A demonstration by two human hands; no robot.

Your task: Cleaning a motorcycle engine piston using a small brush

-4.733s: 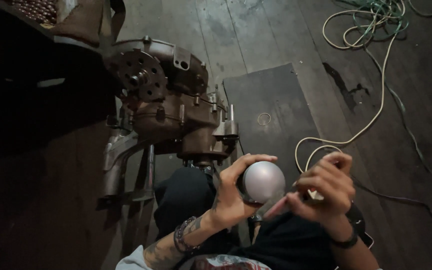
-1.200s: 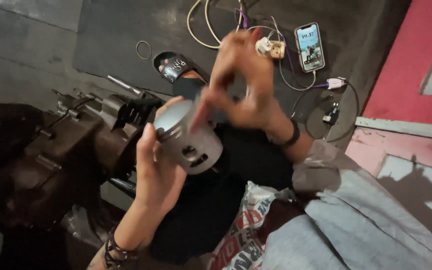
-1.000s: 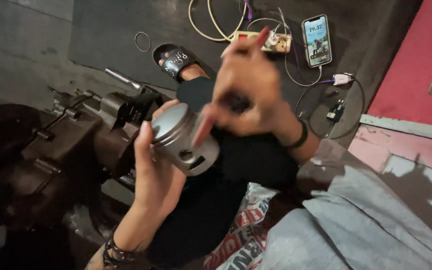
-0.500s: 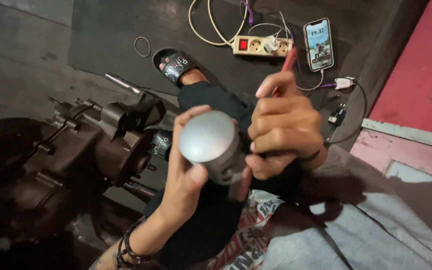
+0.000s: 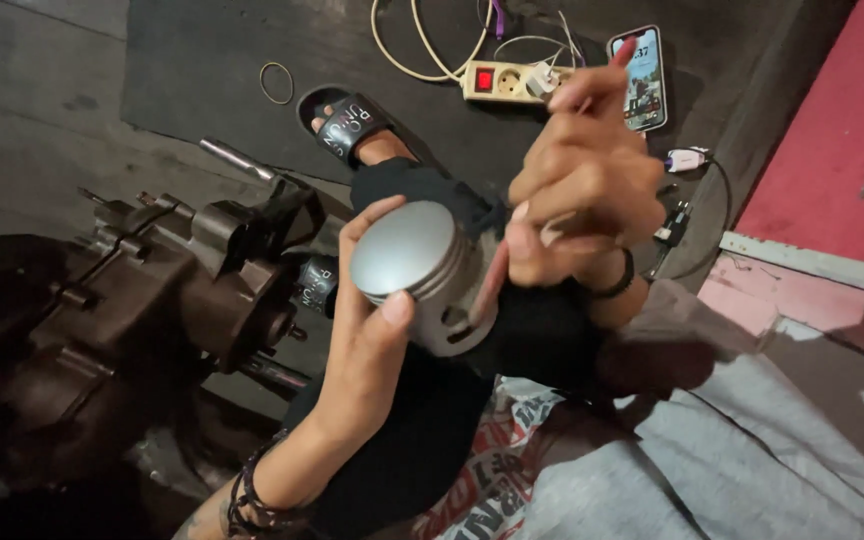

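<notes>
My left hand [image 5: 364,345] grips a silver metal piston [image 5: 422,270] by its crown and skirt, holding it above my lap with the flat top tilted toward the camera. My right hand [image 5: 577,190] sits against the piston's right side, fingers curled, one fingertip pressed at the skirt near the pin hole and the index finger raised. Whether it holds a small part is hidden by the fingers. Bracelets circle my left wrist, a dark band my right.
A dark, greasy engine block [image 5: 142,300] stands on the floor at left. Beyond my sandalled foot [image 5: 352,125] lie a power strip [image 5: 507,80], cables, a phone [image 5: 640,78] and a small ring [image 5: 275,82]. A red painted step [image 5: 832,120] rises at right.
The view swung from the engine's other side. Within the last second my left hand turned the piston from side-on to crown-up, and my right hand moved from above it to its right side.
</notes>
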